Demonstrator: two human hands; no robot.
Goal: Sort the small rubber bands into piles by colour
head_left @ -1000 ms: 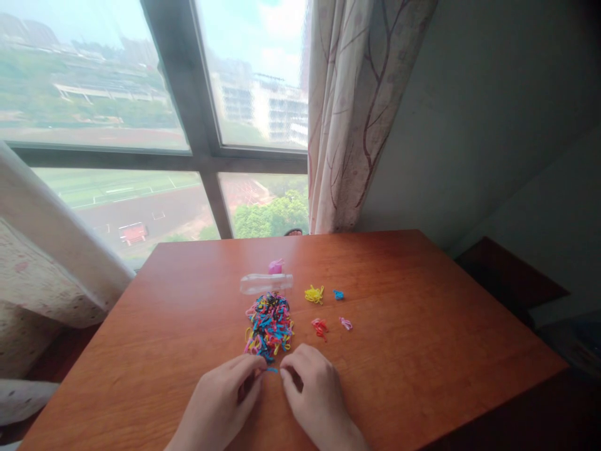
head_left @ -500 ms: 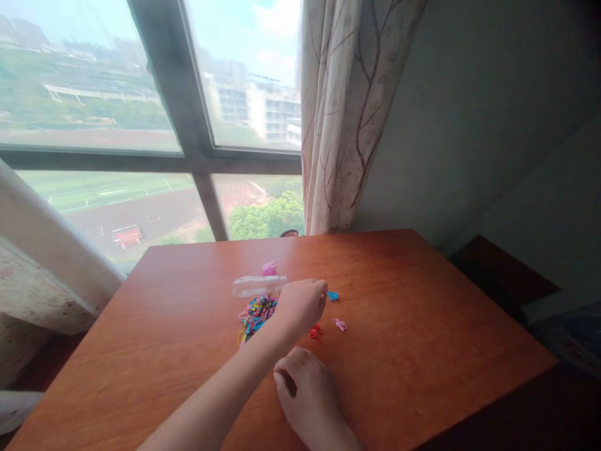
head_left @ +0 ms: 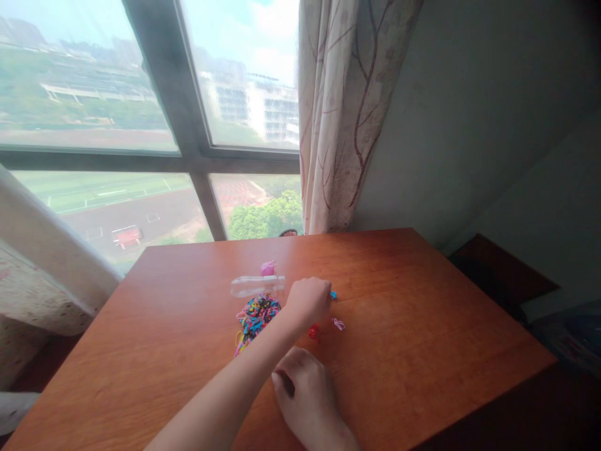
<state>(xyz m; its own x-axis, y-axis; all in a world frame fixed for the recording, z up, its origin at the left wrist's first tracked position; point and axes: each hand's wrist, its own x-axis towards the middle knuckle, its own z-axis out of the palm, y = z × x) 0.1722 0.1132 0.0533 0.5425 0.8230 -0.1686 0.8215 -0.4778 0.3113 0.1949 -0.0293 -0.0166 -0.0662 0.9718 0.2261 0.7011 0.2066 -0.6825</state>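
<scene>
My left hand (head_left: 310, 300) reaches across the table, curled with its back to me. It is right beside a small blue bundle of elastic bands (head_left: 333, 295), and its fingertips are hidden. Nearer to me my right hand (head_left: 305, 385) rests on the table, fingers curled round with a dark hollow by the thumb; what it holds, if anything, is hidden. A mixed pile of colourful elastic bands (head_left: 259, 314) lies left of the left hand, partly behind the forearm. Red bands (head_left: 314, 332) sit between the hands, with pink bands (head_left: 338, 324) a little to the right.
Behind the pile a clear plastic bottle-shaped container (head_left: 257, 285) lies on its side. A pink object (head_left: 268, 269) stands just beyond it. The wooden table (head_left: 422, 326) reaches to the window, with a patterned curtain (head_left: 338, 113) at its far edge.
My left hand has shifted slightly right, now covering part of the blue bands. More of the mixed pile shows. My right hand stays nearly still.
</scene>
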